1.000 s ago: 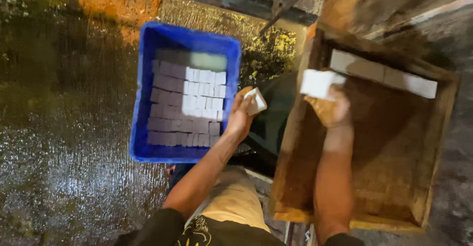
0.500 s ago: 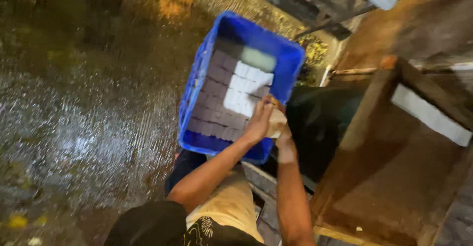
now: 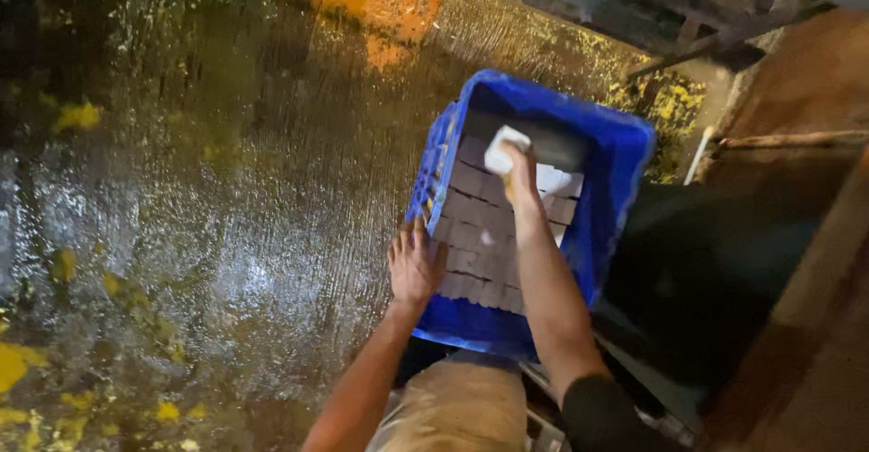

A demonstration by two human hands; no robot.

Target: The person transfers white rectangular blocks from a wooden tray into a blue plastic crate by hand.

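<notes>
A blue plastic crate (image 3: 615, 190) stands on the wet floor in front of me, packed with rows of pale rectangular blocks (image 3: 471, 226). My right hand (image 3: 518, 179) reaches over the crate's far end and grips one white block (image 3: 503, 152) just above the stacked rows. My left hand (image 3: 414, 266) rests with fingers spread on the crate's near left rim, holding nothing. My knee in tan cloth (image 3: 466, 407) shows below the crate.
The wet, shiny concrete floor (image 3: 208, 217) with yellow specks fills the left. An orange patch (image 3: 380, 0) lies at the top. A brown wooden box edge (image 3: 806, 325) runs along the right, with a dark gap (image 3: 697, 271) between it and the crate.
The view has swung left, away from the wooden box. My right hand carried a white block from the box to the crate's far end. My left hand dropped its block and moved to the rim.
</notes>
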